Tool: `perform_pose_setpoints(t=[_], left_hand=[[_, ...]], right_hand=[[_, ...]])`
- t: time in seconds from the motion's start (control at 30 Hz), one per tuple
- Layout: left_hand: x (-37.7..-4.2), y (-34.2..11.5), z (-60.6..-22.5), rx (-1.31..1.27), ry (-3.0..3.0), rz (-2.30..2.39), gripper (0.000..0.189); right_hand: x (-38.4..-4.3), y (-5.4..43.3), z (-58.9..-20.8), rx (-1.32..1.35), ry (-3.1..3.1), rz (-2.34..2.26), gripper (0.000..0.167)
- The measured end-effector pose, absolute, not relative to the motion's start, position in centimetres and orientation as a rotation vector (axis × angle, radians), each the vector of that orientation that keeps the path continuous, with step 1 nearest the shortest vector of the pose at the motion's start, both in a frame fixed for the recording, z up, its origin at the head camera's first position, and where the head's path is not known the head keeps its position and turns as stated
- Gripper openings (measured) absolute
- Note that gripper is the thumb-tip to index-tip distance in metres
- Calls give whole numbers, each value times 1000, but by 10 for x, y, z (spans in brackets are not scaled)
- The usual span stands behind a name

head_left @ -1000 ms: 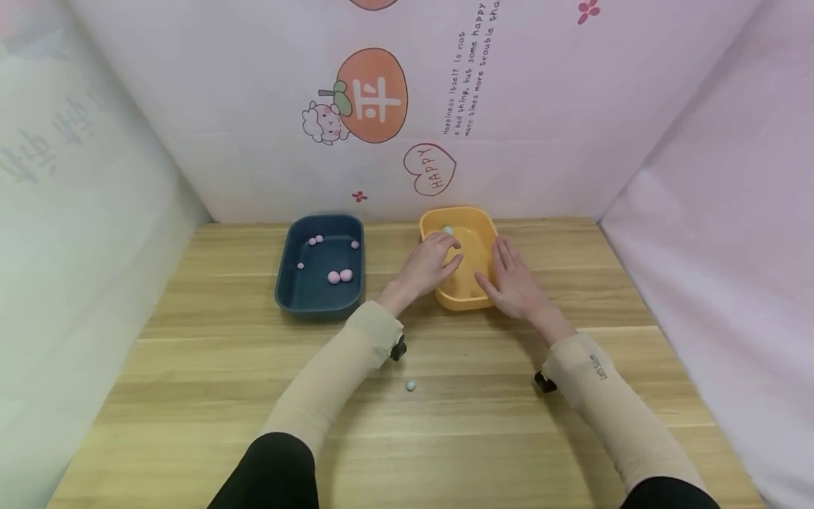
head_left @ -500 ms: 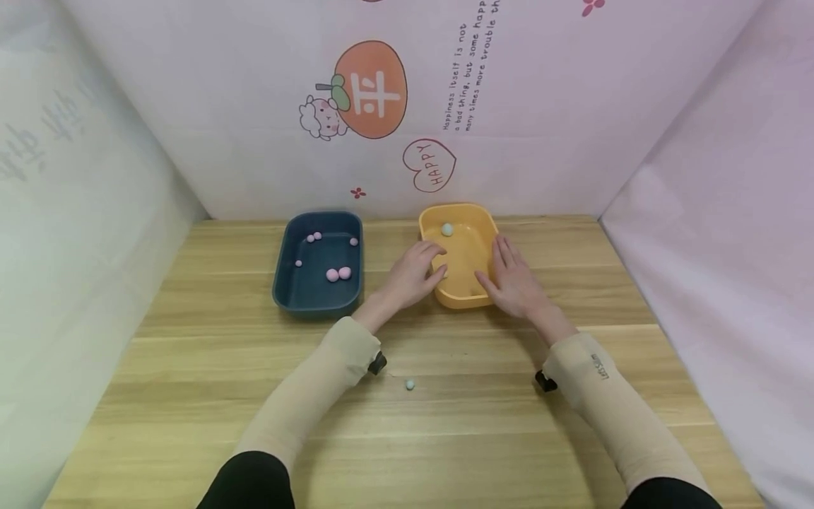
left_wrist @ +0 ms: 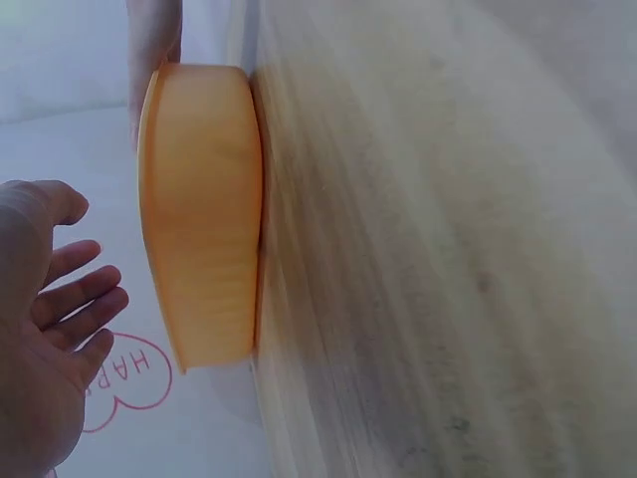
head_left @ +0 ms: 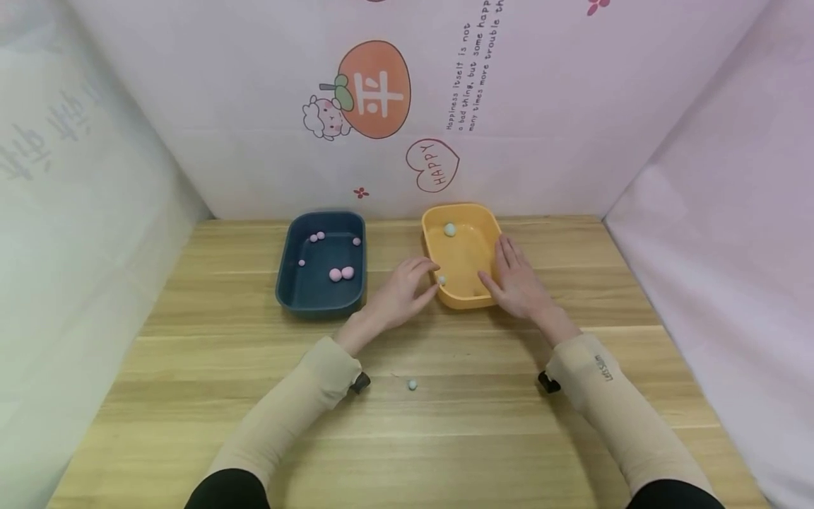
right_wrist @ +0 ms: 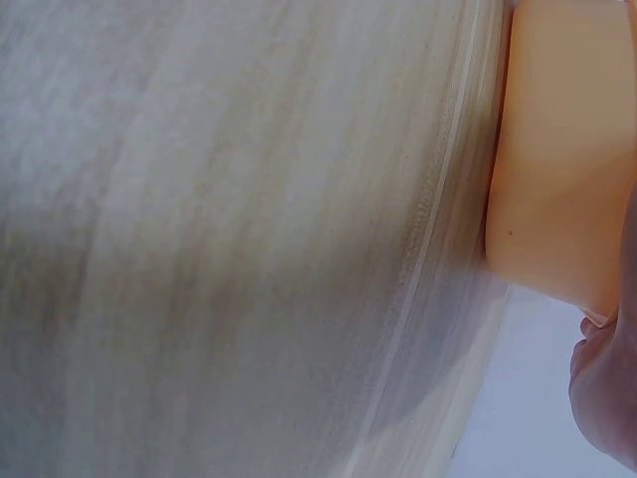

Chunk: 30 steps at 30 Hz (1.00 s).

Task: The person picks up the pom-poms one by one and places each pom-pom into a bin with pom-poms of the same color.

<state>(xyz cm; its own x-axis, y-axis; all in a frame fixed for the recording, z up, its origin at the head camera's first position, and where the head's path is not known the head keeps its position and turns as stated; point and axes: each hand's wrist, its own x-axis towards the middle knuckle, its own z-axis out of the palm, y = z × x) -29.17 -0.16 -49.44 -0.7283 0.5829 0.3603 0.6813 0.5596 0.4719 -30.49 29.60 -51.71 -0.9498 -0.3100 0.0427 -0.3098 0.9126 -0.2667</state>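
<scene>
My left hand (head_left: 400, 290) hovers at the left edge of the yellow tray (head_left: 467, 302), its fingers loosely spread with nothing between them. In the left wrist view, the palm and loose fingers (left_wrist: 85, 299) show beside the tray's outer wall (left_wrist: 204, 219). A small pale green ball (head_left: 441, 281) lies inside the tray near those fingertips, and a larger pale green ball (head_left: 450, 230) sits towards its back. My right hand (head_left: 518, 286) rests against the tray's right rim, fingers straight, thumb reaching over the edge. The right wrist view shows only part of that hand (right_wrist: 605, 388).
A dark blue tray (head_left: 321, 311) with several pink balls (head_left: 335, 275) stands to the left. One small pale green ball (head_left: 412, 384) lies on the wooden table (head_left: 470, 452) nearer me. Printed white cloth (head_left: 267, 141) rises behind the table's back edge.
My left hand has drawn back from over the yellow tray, to the left and towards me. The small green ball by its fingertips now shows inside the tray. My right hand stays put.
</scene>
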Motion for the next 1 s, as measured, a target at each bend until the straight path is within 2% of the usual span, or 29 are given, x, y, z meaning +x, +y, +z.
perform_pose_setpoints(t=[0.7, 1.0], left_hand=[[-240, -36, -495, -1281, -2624, -763, 51], [-220, -49, -497, -1415, -2594, -689, 50]], right_hand=[[-304, 295, -514, -487, 3046, -446, 90], [-304, 295, -514, -487, 3051, -446, 90]])
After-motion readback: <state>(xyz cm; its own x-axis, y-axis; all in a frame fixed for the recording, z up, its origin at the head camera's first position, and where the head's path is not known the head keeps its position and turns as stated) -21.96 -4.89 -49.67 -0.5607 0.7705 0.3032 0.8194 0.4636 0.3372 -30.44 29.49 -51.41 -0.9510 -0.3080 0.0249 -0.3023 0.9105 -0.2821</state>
